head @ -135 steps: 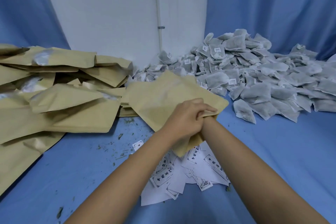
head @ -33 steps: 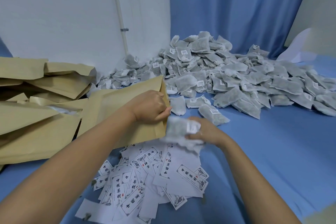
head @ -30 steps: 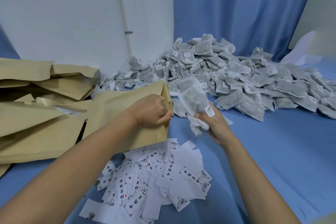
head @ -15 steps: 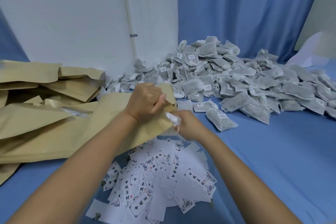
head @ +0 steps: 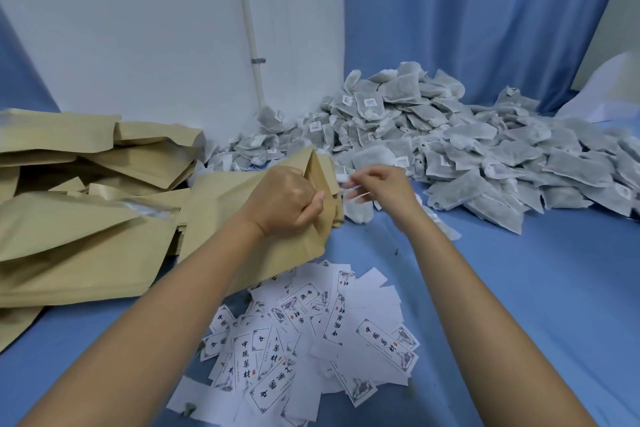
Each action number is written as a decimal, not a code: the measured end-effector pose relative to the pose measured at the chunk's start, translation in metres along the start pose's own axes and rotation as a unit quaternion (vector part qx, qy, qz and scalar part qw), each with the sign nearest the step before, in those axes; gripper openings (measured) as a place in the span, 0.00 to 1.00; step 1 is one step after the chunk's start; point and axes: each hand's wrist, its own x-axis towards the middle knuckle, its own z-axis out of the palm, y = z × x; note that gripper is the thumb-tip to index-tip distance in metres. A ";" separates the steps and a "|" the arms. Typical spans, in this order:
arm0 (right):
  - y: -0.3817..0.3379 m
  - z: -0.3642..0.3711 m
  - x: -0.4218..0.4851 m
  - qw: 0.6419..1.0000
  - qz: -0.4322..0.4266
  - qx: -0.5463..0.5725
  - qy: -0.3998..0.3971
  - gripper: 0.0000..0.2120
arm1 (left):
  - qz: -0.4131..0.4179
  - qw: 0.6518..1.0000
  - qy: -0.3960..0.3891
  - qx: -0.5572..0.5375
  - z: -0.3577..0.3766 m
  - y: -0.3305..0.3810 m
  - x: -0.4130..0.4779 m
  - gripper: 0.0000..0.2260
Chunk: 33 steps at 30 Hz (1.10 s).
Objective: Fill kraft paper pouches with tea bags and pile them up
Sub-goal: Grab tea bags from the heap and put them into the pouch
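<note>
The kraft pouch (head: 214,204) I am filling lies on its side left of the middle of the blue cloth (head: 519,288). Its mouth is lifted and faces right, and its other end rests on the pile of kraft pouches (head: 86,184) heaped along the cloth's left side. My left hand (head: 285,199) grips the pouch at its mouth, with the fingers curled round the upper lip to hold it open. My right hand (head: 384,187) is just beside that opening, fingers stretched toward it. Something small and white shows at the fingertips, but it is blurred, and I cannot tell whether I am pinching it or my hand is loose. Under that hand a single tea bag (head: 358,213) lies on the cloth, touching the pouch's lower corner. Behind and to the right, the heap of tea bags (head: 485,156) spreads from the back edge of the cloth toward its right side, grey-white sachets with small paper tags. Nearer to me, between my forearms, printed paper labels (head: 311,340) lie scattered and overlapping. A white wall (head: 138,28) with a thin pipe (head: 247,28) rises behind the pouches, and a blue curtain (head: 467,10) hangs behind the tea bags.
</note>
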 end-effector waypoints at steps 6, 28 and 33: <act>0.102 -0.039 0.008 0.805 0.212 -0.533 0.149 0.19 | 0.013 1.000 -0.017 -0.010 0.032 0.005 0.014 0.21; 0.067 -0.017 0.032 0.983 -0.036 0.138 0.116 0.12 | -0.019 0.998 -0.046 -0.024 0.041 -0.017 0.004 0.22; 0.018 0.021 -0.016 0.918 -0.028 0.385 -0.093 0.05 | -0.022 1.000 -0.012 -0.005 0.025 -0.009 0.001 0.20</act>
